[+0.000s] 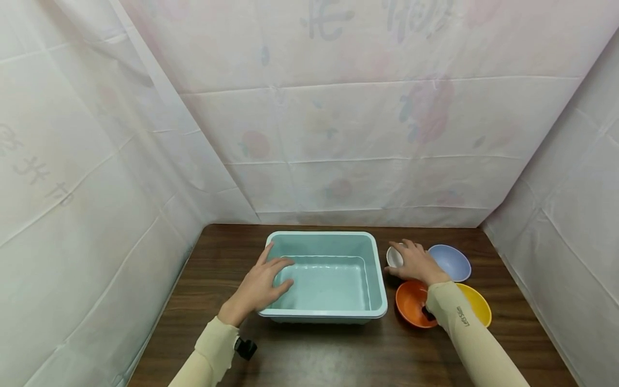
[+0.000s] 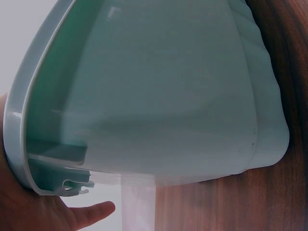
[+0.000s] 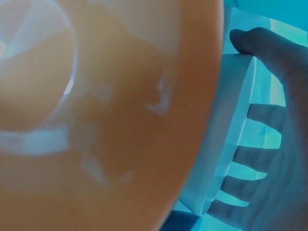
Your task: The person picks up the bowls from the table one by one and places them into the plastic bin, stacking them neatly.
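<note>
My right hand reaches over a small white bowl beside the tub's right wall. In the right wrist view its thumb lies at one end of the white bowl, and the spread fingers curve over its rim, their tips hidden behind it. Below that hand is an orange bowl, which looms large in the right wrist view. My left hand, thumb and fingers spread, is at the left rim of a pale green tub. Nothing is held in it.
A periwinkle bowl is right of my right hand. Partly under the forearm lies a yellow bowl, close to the orange one. All stand on a dark wooden table, with pale printed sheeting hanging behind and at both sides.
</note>
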`<state>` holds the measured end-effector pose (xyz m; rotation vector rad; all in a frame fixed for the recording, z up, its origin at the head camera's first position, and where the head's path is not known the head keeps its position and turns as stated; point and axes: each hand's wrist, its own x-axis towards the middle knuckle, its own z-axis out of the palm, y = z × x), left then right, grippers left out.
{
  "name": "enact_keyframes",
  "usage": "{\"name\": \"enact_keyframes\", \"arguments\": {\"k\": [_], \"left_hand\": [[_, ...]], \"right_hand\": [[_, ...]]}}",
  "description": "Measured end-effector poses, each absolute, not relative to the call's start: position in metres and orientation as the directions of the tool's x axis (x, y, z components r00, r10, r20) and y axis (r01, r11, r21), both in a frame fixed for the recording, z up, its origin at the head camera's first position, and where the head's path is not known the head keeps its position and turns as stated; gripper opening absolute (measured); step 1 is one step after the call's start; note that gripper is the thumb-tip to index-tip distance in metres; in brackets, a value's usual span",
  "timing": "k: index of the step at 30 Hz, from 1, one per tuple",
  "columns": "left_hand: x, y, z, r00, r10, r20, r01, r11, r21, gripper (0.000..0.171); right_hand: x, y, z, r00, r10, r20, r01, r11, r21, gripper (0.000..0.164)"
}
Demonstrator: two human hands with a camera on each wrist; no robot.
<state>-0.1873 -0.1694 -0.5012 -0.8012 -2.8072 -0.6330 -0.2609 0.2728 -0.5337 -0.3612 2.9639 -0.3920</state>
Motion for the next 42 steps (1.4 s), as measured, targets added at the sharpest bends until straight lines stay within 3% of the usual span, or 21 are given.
{"name": "enact_keyframes", "arguments": {"k": [23, 31, 42], "left_hand": [[-0.193, -0.169, -0.503, -0.839, 0.475, 0.266, 0.543, 0.766, 0.344, 0.045], [-0.195, -0.172, -0.505, -0.841, 0.471, 0.265, 0.539, 0.767, 0.347, 0.042], [-0.195, -0.172, -0.506, -0.849, 0.463, 0.255, 0.527, 0.772, 0.354, 0.041]], "right_hand": [[-0.268, 0.28, -0.466, -0.968, -0.251, -0.001, -0.245, 0.944, -0.22, 0.086], [-0.27, 0.272, -0.433, -0.968, -0.252, 0.001, -0.245, 0.94, -0.239, 0.086], [-0.265, 0.246, -0.402, -0.947, -0.305, 0.103, -0.322, 0.913, -0.252, 0.083]]}}
